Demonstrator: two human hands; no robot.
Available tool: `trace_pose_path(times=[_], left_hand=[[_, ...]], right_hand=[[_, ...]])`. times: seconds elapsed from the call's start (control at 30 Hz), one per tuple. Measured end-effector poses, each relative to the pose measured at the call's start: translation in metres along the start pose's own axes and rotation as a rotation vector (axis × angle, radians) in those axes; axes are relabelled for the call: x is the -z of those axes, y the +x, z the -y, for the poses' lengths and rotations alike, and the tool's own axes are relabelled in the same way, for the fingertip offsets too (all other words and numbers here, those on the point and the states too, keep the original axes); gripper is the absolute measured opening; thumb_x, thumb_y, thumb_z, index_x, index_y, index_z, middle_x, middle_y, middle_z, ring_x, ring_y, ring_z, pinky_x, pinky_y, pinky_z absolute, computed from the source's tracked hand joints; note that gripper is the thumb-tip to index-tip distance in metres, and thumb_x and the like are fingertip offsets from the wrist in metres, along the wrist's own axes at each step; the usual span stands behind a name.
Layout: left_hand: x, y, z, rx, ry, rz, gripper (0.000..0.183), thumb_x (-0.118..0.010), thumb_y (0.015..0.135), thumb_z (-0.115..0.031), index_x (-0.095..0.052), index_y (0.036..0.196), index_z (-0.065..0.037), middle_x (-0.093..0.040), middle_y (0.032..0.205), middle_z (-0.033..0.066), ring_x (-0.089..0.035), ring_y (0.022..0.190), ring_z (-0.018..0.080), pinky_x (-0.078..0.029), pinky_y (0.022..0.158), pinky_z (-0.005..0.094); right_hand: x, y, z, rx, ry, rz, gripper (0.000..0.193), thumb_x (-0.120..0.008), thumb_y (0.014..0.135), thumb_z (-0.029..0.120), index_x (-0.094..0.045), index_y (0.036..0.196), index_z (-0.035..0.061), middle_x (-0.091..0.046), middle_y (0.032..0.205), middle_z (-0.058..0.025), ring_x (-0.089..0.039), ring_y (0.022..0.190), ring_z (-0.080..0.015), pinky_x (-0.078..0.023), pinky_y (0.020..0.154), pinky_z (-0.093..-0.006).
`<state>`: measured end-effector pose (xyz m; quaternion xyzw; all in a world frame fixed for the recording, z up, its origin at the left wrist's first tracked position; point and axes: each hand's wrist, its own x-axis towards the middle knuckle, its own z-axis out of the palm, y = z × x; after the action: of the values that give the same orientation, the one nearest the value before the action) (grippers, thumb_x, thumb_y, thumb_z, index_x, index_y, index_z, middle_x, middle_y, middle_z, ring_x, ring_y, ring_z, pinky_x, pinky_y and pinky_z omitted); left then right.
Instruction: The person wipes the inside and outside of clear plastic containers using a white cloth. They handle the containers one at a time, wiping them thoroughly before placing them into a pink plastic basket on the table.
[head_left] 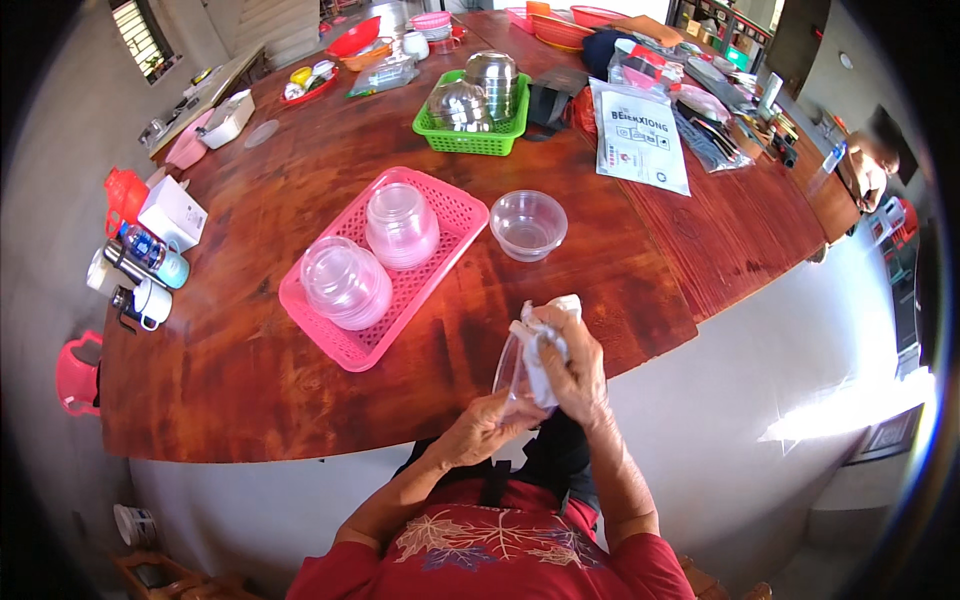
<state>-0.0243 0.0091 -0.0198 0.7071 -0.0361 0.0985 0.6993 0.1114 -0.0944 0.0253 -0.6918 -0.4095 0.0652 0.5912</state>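
In front of my body, at the table's near edge, my left hand (476, 432) grips a clear plastic bowl (508, 368) tilted on its side. My right hand (582, 376) is closed around a white cloth (541, 372) pressed against the bowl's wall; whether it is cloth or paper is hard to tell. Beyond my hands a second clear bowl (530, 228) stands upright on the table. To its left lies a pink perforated basket (422, 292) holding two upside-down stacks of clear bowls, a far stack (402, 226) and a near stack (345, 284).
A green basket (465, 143) of shiny metal bowls stands farther back. White-and-blue packaging (640, 135) lies at the right among clutter. Mugs, bottles and a white box (172, 213) line the left edge of the wooden table (230, 380). A person (868, 165) is at the far right.
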Motion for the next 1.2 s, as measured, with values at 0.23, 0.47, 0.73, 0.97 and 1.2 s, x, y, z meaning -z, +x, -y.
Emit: trace_pose_path(times=[0.23,0.47,0.73,0.97,1.2], left_hand=[[0.007,-0.004,0.015,-0.026,0.031,-0.039,0.020,-0.058,0.089,-0.007,-0.058,0.109,-0.004,-0.060,0.114,0.0094,-0.058,0.102,0.0213,-0.046,0.087,0.0337],[0.003,0.001,-0.026,-0.102,0.085,0.211,0.015,-0.063,0.086,0.001,-0.063,0.100,-0.006,-0.060,0.112,0.0064,-0.059,0.104,0.0196,-0.048,0.086,0.0304],[0.005,0.000,-0.040,-0.013,-0.051,0.143,0.030,-0.071,0.083,-0.014,-0.061,0.109,-0.004,-0.063,0.095,0.0040,-0.058,0.090,0.0119,-0.046,0.082,0.0284],[-0.002,0.012,-0.027,0.156,-0.089,-0.004,0.044,-0.081,0.074,-0.014,-0.061,0.111,-0.002,-0.067,0.090,0.0024,-0.058,0.081,0.0066,-0.049,0.073,0.0257],[0.002,0.001,0.018,-0.095,0.140,-0.247,0.020,-0.072,0.078,-0.004,-0.063,0.096,-0.005,-0.063,0.095,-0.0010,-0.058,0.089,0.0088,-0.049,0.073,0.0264]], right_hand=[[-0.020,-0.041,0.029,0.651,-0.589,0.104,0.043,-0.065,0.071,0.015,-0.062,0.114,0.0164,-0.059,0.115,-0.0108,-0.054,0.113,-0.0300,-0.042,0.093,-0.0466],[0.024,-0.004,0.009,0.236,0.159,0.209,0.046,-0.056,0.069,-0.003,-0.059,0.115,0.0015,-0.062,0.111,-0.0165,-0.057,0.109,-0.0350,-0.041,0.098,-0.0449],[0.034,-0.004,-0.005,-0.013,0.432,0.211,0.034,-0.060,0.069,0.014,-0.055,0.098,-0.0020,-0.062,0.092,-0.0123,-0.051,0.074,-0.0162,-0.043,0.068,-0.0298],[0.031,0.000,0.007,0.104,0.019,0.254,0.036,-0.061,0.071,-0.003,-0.059,0.106,0.0017,-0.064,0.095,-0.0155,-0.062,0.085,-0.0303,-0.050,0.075,-0.0371],[-0.016,-0.017,0.047,0.618,-0.515,0.208,0.038,-0.066,0.066,0.008,-0.062,0.104,0.0095,-0.063,0.110,-0.0121,-0.059,0.108,-0.0320,-0.040,0.098,-0.0515]])
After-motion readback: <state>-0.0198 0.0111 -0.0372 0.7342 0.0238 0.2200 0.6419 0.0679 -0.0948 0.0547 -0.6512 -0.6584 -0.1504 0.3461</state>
